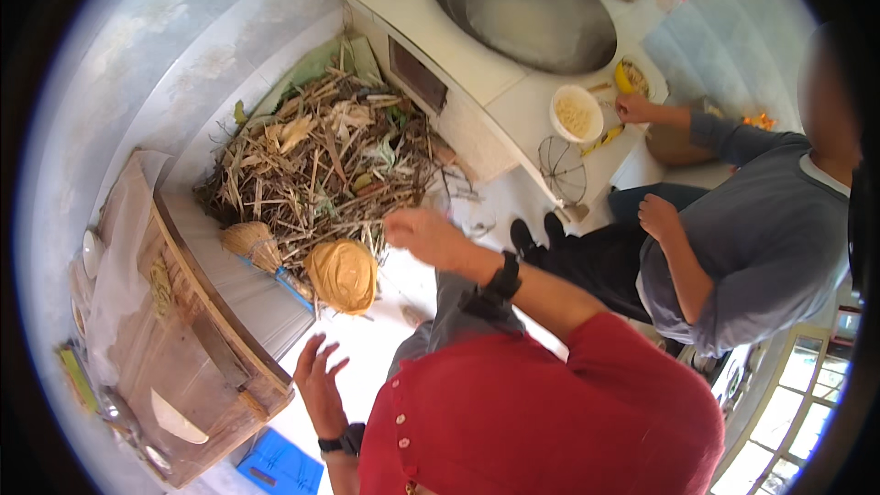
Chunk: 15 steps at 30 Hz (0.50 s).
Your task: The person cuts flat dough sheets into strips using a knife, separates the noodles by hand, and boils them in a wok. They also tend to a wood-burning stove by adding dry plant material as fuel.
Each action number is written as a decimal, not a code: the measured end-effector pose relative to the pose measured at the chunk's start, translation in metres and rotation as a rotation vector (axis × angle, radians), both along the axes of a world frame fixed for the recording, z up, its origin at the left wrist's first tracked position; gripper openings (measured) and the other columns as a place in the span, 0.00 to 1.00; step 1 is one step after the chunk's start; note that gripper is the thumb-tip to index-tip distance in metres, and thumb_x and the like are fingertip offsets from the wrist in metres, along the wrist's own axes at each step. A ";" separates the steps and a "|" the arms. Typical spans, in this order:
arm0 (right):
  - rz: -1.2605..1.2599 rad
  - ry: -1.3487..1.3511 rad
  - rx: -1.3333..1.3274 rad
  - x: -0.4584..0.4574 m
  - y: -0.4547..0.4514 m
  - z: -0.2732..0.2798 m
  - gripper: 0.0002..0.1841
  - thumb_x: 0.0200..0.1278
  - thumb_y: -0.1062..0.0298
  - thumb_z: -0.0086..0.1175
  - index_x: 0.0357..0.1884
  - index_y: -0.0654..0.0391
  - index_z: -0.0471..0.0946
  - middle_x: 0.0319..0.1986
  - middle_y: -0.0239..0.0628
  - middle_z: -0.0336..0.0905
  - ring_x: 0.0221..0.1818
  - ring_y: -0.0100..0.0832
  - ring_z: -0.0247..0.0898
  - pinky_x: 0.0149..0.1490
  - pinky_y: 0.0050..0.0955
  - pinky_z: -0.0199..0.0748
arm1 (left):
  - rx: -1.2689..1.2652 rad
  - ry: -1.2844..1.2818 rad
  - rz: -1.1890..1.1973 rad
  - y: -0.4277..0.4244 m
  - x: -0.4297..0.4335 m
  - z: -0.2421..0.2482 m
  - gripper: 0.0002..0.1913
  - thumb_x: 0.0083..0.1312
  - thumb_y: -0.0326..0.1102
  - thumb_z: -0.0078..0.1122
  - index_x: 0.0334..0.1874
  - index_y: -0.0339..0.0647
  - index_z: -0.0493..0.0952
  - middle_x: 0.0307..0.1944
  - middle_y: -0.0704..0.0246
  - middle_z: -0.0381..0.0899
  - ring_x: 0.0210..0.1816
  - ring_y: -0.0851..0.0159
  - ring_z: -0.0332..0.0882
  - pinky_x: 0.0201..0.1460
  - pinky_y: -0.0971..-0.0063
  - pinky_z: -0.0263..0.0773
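Note:
My left hand (320, 385) is raised beside the near corner of a wooden table, its fingers apart and nothing in it. My right hand (427, 239) is held out in front of me, fingers loosely curled and slightly blurred. I cannot make out anything in its grasp. Beyond it lies a heap of dry stalks, husks and twigs (323, 151) on the floor. A yellow-brown bag-lined container (342, 276) stands between my hands at the heap's edge. Against it rests a straw hand broom (258, 247) with a blue-wrapped handle.
A large wok (522, 14) is set in a tiled stove (481, 82). There, a co-worker's hand (636, 108) is near a white bowl of pale food (576, 114) and a yellow bowl (631, 77). The wooden table (206, 385) on my left bears a cleaver (216, 350). Below is a blue crate (282, 464).

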State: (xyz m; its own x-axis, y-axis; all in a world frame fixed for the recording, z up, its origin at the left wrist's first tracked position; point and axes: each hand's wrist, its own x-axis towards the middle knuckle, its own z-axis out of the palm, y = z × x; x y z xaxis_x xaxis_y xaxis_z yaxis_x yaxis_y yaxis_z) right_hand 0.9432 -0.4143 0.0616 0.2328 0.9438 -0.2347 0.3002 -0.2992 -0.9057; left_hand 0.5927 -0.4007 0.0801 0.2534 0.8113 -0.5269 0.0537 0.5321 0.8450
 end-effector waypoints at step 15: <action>0.373 0.284 -0.202 -0.162 0.049 -0.035 0.20 0.72 0.68 0.57 0.62 0.65 0.78 0.44 0.34 0.86 0.37 0.22 0.79 0.39 0.22 0.75 | -0.037 0.017 0.503 -0.089 -0.137 0.014 0.20 0.73 0.32 0.54 0.64 0.30 0.78 0.59 0.62 0.82 0.55 0.64 0.83 0.56 0.69 0.80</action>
State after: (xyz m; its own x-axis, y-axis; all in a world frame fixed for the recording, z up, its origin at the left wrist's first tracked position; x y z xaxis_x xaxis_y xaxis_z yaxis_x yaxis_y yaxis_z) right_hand 0.7816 -0.3654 0.0266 -0.2109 0.8799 -0.4257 0.1703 -0.3957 -0.9024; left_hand 0.4556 -0.4899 0.0939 -0.1729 0.8114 -0.5583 -0.2037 0.5251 0.8263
